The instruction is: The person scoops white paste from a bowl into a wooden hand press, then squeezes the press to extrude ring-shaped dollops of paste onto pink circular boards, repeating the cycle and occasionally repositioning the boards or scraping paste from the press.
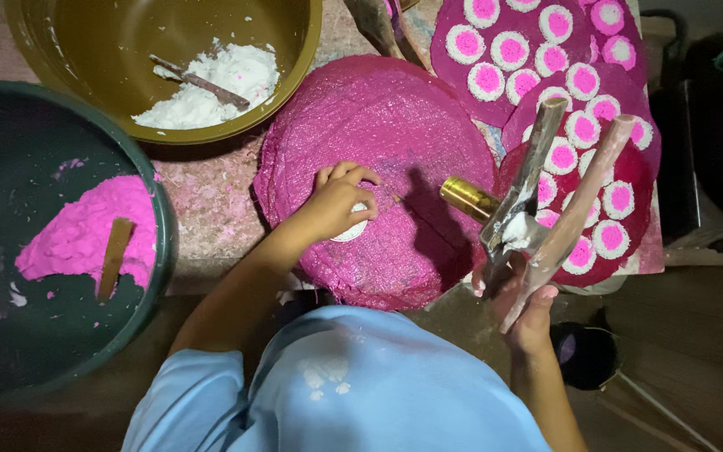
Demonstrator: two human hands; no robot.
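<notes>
Left hand [334,203] curls closed on a small white disc [353,228], pressing it onto the round pink mat [378,125]. Right hand [522,305], just right of the mat, grips a hinged metal press tool [537,192] with white paste in its jaws and a gold cylinder [468,198] at its tip. Finished pink-and-white discs [583,79] lie right of the mat; olive bowl with white powder [211,79] above-left, dark bowl with pink powder [77,230] left.

White cake [351,228] mostly under left-hand fingers [340,186] (dark basin [10,134] cropped).
</notes>
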